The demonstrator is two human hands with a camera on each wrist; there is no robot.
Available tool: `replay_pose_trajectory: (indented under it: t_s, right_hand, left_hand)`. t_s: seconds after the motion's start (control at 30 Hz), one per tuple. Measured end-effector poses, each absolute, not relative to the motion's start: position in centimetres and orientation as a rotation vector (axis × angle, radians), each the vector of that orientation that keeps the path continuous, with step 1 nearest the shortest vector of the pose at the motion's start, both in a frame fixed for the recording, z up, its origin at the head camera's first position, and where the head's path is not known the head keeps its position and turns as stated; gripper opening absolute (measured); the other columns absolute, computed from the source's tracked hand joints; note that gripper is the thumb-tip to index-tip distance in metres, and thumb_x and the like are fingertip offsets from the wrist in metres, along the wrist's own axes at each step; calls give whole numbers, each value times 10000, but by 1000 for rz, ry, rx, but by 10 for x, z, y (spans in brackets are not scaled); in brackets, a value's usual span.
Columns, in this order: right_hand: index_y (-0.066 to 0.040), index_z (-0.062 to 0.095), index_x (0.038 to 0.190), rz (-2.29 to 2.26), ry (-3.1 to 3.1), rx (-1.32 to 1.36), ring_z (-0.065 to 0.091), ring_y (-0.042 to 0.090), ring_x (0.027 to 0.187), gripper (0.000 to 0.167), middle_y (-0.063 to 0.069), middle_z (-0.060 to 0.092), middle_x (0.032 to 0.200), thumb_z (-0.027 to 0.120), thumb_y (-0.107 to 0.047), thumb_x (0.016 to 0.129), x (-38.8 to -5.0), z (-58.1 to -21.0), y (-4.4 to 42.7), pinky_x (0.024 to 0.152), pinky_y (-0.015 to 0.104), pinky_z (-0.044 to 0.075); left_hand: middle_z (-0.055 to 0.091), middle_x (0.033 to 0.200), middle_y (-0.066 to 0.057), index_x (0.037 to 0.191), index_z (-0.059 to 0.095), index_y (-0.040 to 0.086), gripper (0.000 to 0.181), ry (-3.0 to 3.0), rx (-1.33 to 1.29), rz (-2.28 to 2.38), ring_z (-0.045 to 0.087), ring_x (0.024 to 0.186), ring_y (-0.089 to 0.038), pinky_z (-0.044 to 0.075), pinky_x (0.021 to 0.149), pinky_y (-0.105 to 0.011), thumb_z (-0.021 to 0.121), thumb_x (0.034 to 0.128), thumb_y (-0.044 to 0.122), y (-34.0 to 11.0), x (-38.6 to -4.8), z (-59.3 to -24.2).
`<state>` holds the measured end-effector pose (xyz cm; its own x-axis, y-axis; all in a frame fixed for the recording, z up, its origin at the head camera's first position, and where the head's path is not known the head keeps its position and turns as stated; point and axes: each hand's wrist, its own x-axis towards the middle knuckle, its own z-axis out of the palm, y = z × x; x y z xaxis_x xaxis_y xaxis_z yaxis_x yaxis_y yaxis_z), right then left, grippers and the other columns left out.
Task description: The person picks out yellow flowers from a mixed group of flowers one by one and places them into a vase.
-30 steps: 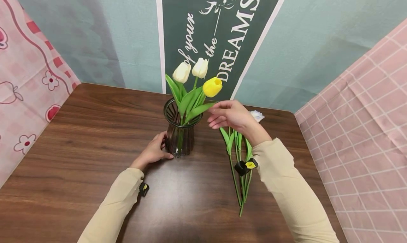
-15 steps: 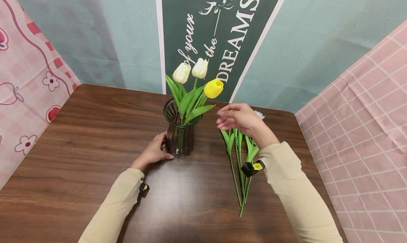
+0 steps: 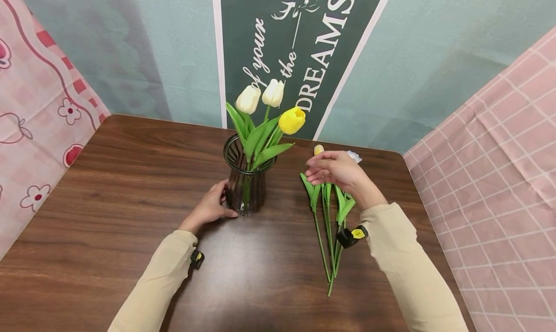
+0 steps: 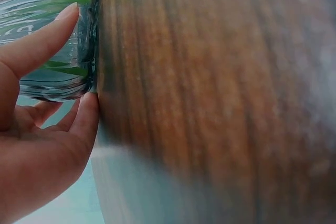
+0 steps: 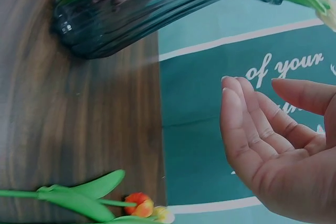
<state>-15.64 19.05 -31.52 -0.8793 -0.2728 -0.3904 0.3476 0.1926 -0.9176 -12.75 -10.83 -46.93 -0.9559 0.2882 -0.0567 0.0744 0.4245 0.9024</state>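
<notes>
A dark ribbed glass vase [image 3: 246, 197] stands upright on the table, holding two white tulips [image 3: 248, 99] and a yellow tulip [image 3: 292, 120] with green leaves. My left hand [image 3: 207, 206] grips the vase low on its left side; the left wrist view shows the thumb [image 4: 55, 35] across the glass. My right hand [image 3: 339, 172] hovers with loosely bent fingers and holds nothing. Under it, several green-stemmed tulips [image 3: 322, 245] lie on the table, their blooms partly hidden by the hand. In the right wrist view, one lying bloom is orange-red [image 5: 139, 204].
The brown wooden table [image 3: 130, 177] meets a pale blue cloth backdrop with a dark lettered panel [image 3: 299, 57] close behind the vase. Pink patterned cloth hangs at the left, and pink checked cloth [image 3: 504, 177] at the right.
My right hand has moved away from the yellow tulip's leaf, rightward and slightly down, over the lying tulips. A pale yellow bloom now shows behind it. The left hand and vase stay put.
</notes>
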Motion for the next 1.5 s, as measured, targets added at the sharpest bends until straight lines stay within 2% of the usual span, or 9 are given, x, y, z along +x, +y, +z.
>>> replay_pose_trajectory:
  t_s: [0.2, 0.4, 0.63, 0.8, 1.07, 1.23, 1.5]
  right_hand:
    - [81, 516, 1052, -1729, 1995, 95, 641, 171, 674, 173, 91, 648, 761, 503, -15, 908, -153, -332, 202, 702, 335, 541]
    - [136, 502, 1045, -1672, 2081, 83, 640, 174, 673, 205, 99, 642, 739, 497, -15, 906, -150, -344, 210, 691, 343, 542]
    - [140, 513, 1017, -1581, 2180, 90, 644, 190, 680, 183, 112, 639, 740, 490, 10, 890, -149, -350, 219, 661, 333, 540]
    - [175, 513, 1066, -1425, 2306, 73, 636, 198, 707, 261, 121, 633, 785, 493, -29, 904, -149, -354, 225, 657, 329, 541]
    - [152, 521, 1009, -1296, 2337, 50, 543, 157, 630, 211, 135, 575, 740, 479, -29, 910, -148, -361, 234, 619, 324, 511]
    - [151, 532, 1016, -1222, 2377, 28, 585, 175, 667, 223, 153, 600, 777, 485, -34, 898, -147, -365, 240, 664, 376, 522]
    - [125, 554, 1011, -1124, 2425, 58, 609, 189, 668, 217, 190, 619, 845, 517, -54, 893, -146, -368, 246, 646, 384, 535]
  left_hand:
    - [376, 1263, -284, 1356, 284, -81, 913, 2476, 287, 1534, 418, 1164, -397, 380, 971, -420, 799, 603, -46, -108, -128, -468]
    - [376, 1264, -277, 1364, 278, -71, 927, 2471, 272, 1532, 418, 1162, -393, 378, 973, -421, 802, 599, -43, -107, -128, -469]
    - [378, 1260, -273, 1369, 272, -64, 938, 2483, 262, 1519, 423, 1150, -385, 388, 964, -424, 805, 598, -37, -107, -129, -469]
    - [382, 1265, -272, 1373, 269, -58, 959, 2487, 246, 1506, 430, 1147, -380, 392, 959, -422, 810, 581, -40, -106, -130, -467]
    - [378, 1282, -277, 1384, 249, -51, 993, 2473, 253, 1499, 427, 1157, -384, 394, 956, -428, 810, 565, -58, -105, -132, -464]
    - [385, 1304, -273, 1395, 237, -35, 1010, 2460, 264, 1499, 427, 1168, -383, 390, 961, -430, 799, 558, -85, -105, -134, -462]
    - [378, 1354, -261, 1413, 216, -12, 999, 2467, 274, 1445, 388, 1222, -370, 365, 981, -432, 778, 591, -88, -106, -135, -460]
